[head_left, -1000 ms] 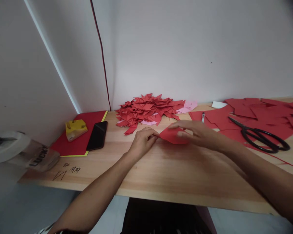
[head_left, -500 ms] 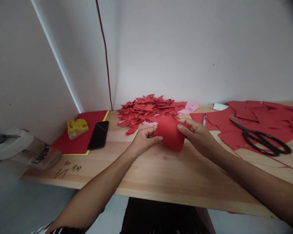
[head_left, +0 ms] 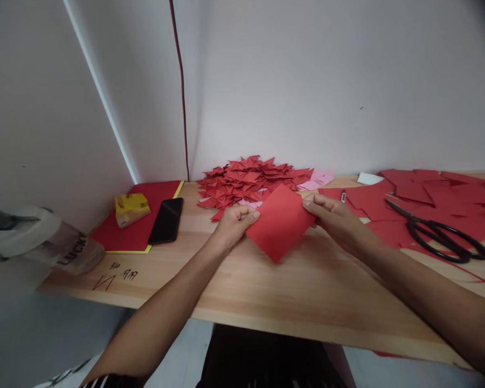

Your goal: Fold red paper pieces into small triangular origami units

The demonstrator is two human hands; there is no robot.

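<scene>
A square sheet of red paper (head_left: 281, 223) is held up between both hands, turned so that one corner points down toward me. My left hand (head_left: 237, 222) pinches its left corner between thumb and fingers. At the opposite corner, my right hand (head_left: 327, 213) grips the sheet the same way, thumb on top. Behind the sheet lies a heap of folded red paper pieces (head_left: 246, 178), with some pink paper (head_left: 317, 179) under and beside it.
Black-handled scissors (head_left: 440, 234) rest on loose red paper (head_left: 440, 191) at the right, near a pen (head_left: 343, 196). Leftward are a phone (head_left: 165, 221), a yellow packet (head_left: 132, 209) on red and yellow sheets, and a clear "LUCKY" cup (head_left: 76, 250). A wall backs the wooden table (head_left: 234, 293).
The red sheet was curved and is now flatter, turned corner-down. Both hands have shifted to its side corners and still grip it. The view has moved slightly.
</scene>
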